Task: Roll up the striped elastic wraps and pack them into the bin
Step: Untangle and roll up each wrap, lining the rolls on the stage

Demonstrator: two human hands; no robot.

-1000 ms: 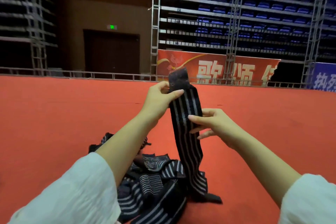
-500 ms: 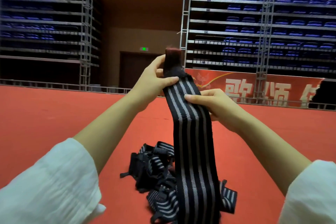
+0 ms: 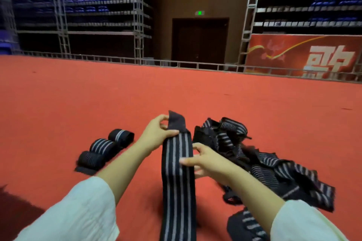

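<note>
A black elastic wrap with grey stripes (image 3: 177,182) stretches from the bottom edge up to my hands. My left hand (image 3: 156,136) pinches its top, just below the plain dark end flap. My right hand (image 3: 203,161) pinches the wrap lower down, thumb across the front. Three rolled wraps (image 3: 103,147) lie side by side on the red carpet to the left. A tangled pile of unrolled striped wraps (image 3: 254,160) lies to the right, partly behind my right arm. No bin is in view.
The red carpet (image 3: 78,103) spreads wide in front and to the left. A low metal railing (image 3: 176,63) borders it at the back, with scaffold towers, tiered blue seats, a dark door and a red banner (image 3: 313,55) beyond.
My hands have lowered the wrap's top end from in front of the stands to just above the carpet. The view swung left and down, bringing the three rolled wraps into sight.
</note>
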